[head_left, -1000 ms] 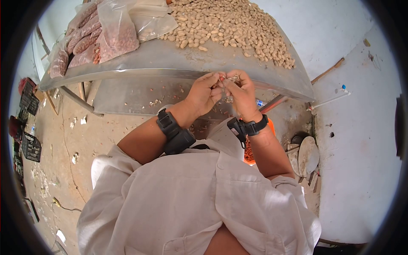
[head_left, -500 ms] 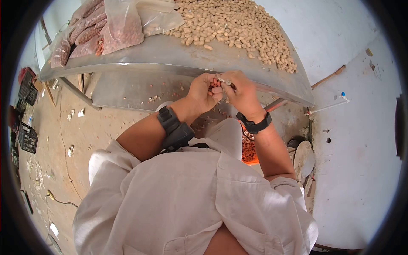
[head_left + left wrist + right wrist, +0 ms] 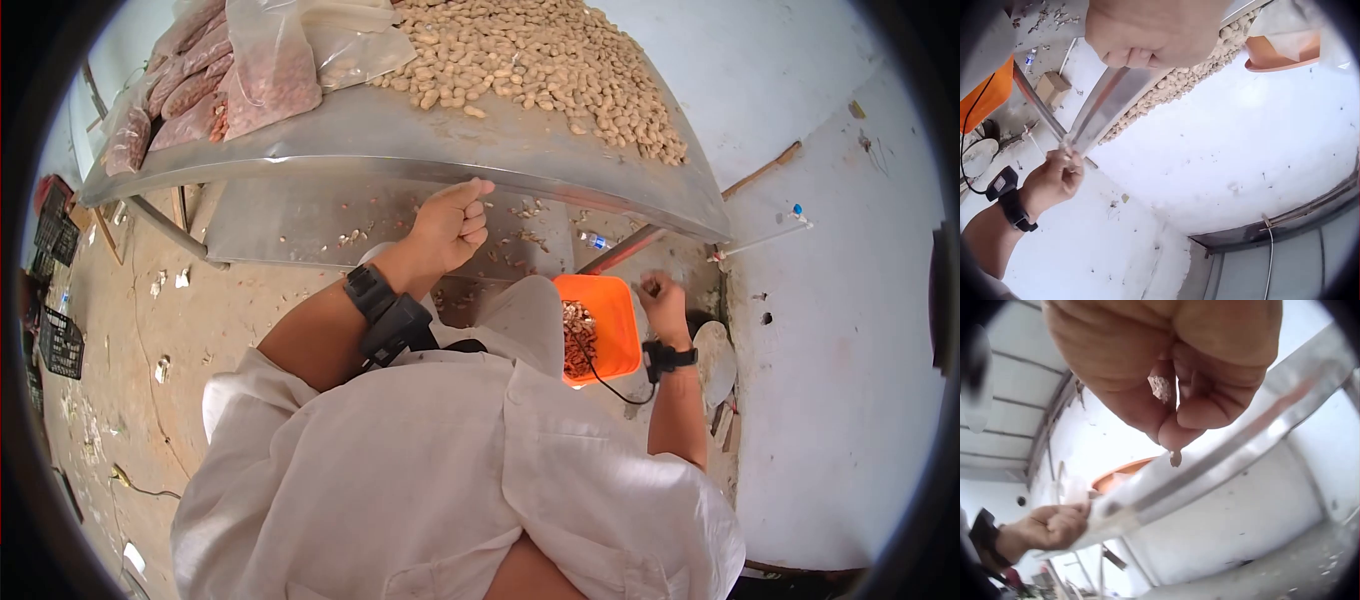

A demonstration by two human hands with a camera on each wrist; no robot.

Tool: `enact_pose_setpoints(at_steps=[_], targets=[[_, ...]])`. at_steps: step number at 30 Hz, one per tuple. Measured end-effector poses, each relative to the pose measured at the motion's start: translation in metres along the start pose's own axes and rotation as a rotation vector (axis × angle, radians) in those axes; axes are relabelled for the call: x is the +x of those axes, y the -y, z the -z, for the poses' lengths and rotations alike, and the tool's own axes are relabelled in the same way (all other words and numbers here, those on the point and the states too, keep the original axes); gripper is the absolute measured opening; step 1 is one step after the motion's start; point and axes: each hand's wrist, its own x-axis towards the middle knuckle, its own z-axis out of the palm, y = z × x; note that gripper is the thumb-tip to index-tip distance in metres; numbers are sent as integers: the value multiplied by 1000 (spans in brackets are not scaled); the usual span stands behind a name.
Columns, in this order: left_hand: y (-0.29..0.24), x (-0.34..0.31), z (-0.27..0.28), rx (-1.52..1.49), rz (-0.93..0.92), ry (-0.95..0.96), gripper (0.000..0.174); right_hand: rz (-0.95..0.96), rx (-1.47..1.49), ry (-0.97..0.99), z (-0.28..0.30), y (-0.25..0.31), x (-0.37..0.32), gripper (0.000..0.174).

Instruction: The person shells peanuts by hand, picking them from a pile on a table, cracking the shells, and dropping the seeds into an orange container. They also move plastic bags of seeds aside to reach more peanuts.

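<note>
My left hand (image 3: 450,222) is curled into a fist just in front of the metal table's edge, its palm hidden; reddish peanut kernels lay in it half a second ago. Out to the right, my right hand (image 3: 665,308) is beside an orange bin (image 3: 622,330). Its curled fingers pinch a piece of peanut shell (image 3: 1160,389), and a small brownish bit (image 3: 1175,458) pokes out below the fingertips. Reddish kernels and pale shells (image 3: 578,345) lie in the bin. On the table rises a large heap of unshelled peanuts (image 3: 540,60).
Clear bags of reddish kernels (image 3: 270,90) lie at the left on the metal table (image 3: 390,130). Shell scraps dot the lower shelf (image 3: 300,215). A water bottle (image 3: 597,241) lies near a table leg. A white wall (image 3: 850,350) bounds the right side, and black crates (image 3: 62,342) stand far left.
Both hands were together over the table's edge, shelling peanuts. My right hand has since swung right and down past the bin; the left has closed over its kernels and drawn slightly left.
</note>
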Motion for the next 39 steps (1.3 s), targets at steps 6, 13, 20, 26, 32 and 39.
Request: enact_pose_setpoints(at_steps=[6, 13, 20, 26, 32, 39], targets=[[9, 13, 5, -69, 22, -46, 21, 51, -310, -42, 25, -9, 4, 26], [6, 11, 9, -126, -9, -80, 24, 356, 84, 36, 15, 178, 107, 22], [-7, 2, 22, -220, 1, -20, 25, 761, 27, 47, -89, 246, 209, 22], [-14, -1, 23, -201, 4, 34, 22, 711, -150, 132, -100, 247, 224, 23], [-15, -1, 8, -102, -87, 115, 14, 365, 424, 69, -53, 237, 185, 22], [0, -4, -31, 86, -253, 101, 22, 12, 1224, 142, -47, 230, 106, 15]])
